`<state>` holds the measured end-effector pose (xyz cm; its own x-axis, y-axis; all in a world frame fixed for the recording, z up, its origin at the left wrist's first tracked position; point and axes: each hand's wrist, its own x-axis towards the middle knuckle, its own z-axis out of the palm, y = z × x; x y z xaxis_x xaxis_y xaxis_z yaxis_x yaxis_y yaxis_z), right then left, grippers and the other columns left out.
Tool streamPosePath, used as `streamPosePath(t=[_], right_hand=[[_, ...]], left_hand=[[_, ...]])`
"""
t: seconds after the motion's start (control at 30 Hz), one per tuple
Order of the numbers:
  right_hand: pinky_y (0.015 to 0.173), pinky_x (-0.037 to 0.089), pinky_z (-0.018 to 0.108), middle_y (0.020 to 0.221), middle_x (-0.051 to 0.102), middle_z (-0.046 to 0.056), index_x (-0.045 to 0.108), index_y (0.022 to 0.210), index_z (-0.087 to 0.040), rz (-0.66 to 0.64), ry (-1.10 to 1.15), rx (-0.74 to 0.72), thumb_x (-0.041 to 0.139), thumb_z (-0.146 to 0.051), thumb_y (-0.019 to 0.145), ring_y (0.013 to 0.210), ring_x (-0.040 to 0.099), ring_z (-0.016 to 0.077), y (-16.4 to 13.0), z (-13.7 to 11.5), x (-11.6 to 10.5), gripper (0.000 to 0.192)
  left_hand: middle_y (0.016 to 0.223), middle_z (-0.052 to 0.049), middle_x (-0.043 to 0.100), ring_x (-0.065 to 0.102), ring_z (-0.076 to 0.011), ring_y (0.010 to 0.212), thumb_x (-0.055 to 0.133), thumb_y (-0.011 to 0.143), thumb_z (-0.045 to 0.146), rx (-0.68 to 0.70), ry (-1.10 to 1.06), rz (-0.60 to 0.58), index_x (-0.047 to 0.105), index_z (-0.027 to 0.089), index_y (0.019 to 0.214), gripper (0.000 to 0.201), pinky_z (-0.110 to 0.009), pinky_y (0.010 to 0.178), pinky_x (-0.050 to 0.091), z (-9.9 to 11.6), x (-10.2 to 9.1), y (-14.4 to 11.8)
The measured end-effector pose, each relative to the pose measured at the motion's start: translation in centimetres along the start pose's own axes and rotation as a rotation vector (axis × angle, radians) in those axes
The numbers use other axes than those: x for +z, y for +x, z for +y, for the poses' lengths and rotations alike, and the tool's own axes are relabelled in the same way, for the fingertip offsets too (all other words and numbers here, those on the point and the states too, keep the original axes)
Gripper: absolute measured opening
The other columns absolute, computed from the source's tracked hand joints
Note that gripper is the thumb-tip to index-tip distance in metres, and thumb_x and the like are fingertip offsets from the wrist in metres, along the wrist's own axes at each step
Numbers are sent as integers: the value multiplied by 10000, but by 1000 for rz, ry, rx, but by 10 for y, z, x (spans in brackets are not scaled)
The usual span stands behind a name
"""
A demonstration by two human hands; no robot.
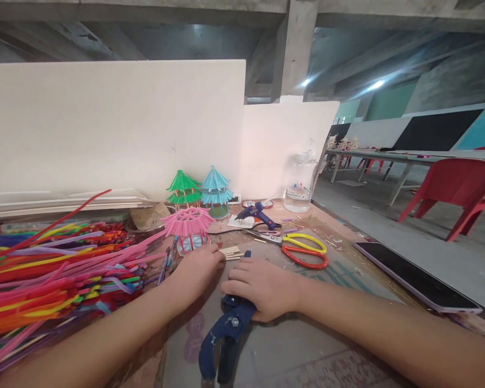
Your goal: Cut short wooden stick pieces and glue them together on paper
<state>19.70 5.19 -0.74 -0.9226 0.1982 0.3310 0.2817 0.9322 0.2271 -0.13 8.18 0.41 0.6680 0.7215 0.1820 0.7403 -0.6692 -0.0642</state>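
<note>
Pliers (pixel 222 337) with dark blue, scuffed handles lie on the counter (pixel 307 345) under the right hand (pixel 262 288), the two curved handles pointing toward the person and the head hidden beneath the palm. That hand rests flat over the tool, its grip loosely curled on the pliers rather than spread. Largest on the counter is the heap of pipe cleaners (pixel 52 280) at the left: long, fuzzy, thin stems in red, pink, yellow, green, orange and purple, lying mostly side by side. A white board (pixel 113 124), smooth and matt, stands along the back. At the right edge lies a phone (pixel 416 277), flat, dark and glossy, with a pale rim. A clear plastic jar (pixel 299 183) stands near the board. Scissors (pixel 299 250) with one yellow and one red loop handle lie open-handled beyond the right hand. Three small pavilion models have fringed, umbrella-shaped roofs: a pink one (pixel 188 223), a green one (pixel 182 188) and a light blue one (pixel 215 186). A blue glue gun (pixel 256 214) rests just behind the scissors. The left hand (pixel 198 269) lies knuckles up beside the pink model, fingertips touching a few pale wooden sticks (pixel 230 251); whether its grip pinches them cannot be told.
</note>
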Motion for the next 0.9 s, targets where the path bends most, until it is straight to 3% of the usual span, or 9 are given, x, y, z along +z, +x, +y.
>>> streamPosePath(t=[0.23,0.57,0.67,0.83,0.9], right_hand=[[752,468,330,902,656,103,581,1091,-133,91,34,34,579,-241,766,830,580,218,-2,-1,7,342],[786,492,365,947,669,130,575,1097,-133,109,109,120,557,-238,770,867,600,233,-4,-1,6,343],[800,497,373,961,675,124,573,1102,-147,124,132,176,590,-214,717,879,609,240,-4,-1,6,391],[802,515,385,996,688,121,582,1108,-156,252,208,347,611,-174,661,920,639,265,-6,0,5,449],[809,519,408,1022,698,115,586,1117,-170,319,257,470,608,-181,675,933,654,279,-7,1,4,443]], left_hand=[[916,-86,658,632,-234,929,453,931,149,-88,26,-5,631,164,945,180,-350,821,497,0,7,1],[899,-102,681,652,-235,840,490,837,80,-108,-40,-12,651,160,833,180,-328,759,488,-2,-2,-3],[826,-90,706,659,-231,765,452,881,129,-181,-68,42,665,164,862,216,-323,703,483,2,-25,-4],[905,-33,728,660,-186,796,369,948,249,-249,-139,208,613,206,1195,350,-267,689,474,9,-84,-21],[878,-19,719,647,-181,803,412,911,274,-181,-280,296,681,214,1096,332,-255,697,466,11,-101,-31]])
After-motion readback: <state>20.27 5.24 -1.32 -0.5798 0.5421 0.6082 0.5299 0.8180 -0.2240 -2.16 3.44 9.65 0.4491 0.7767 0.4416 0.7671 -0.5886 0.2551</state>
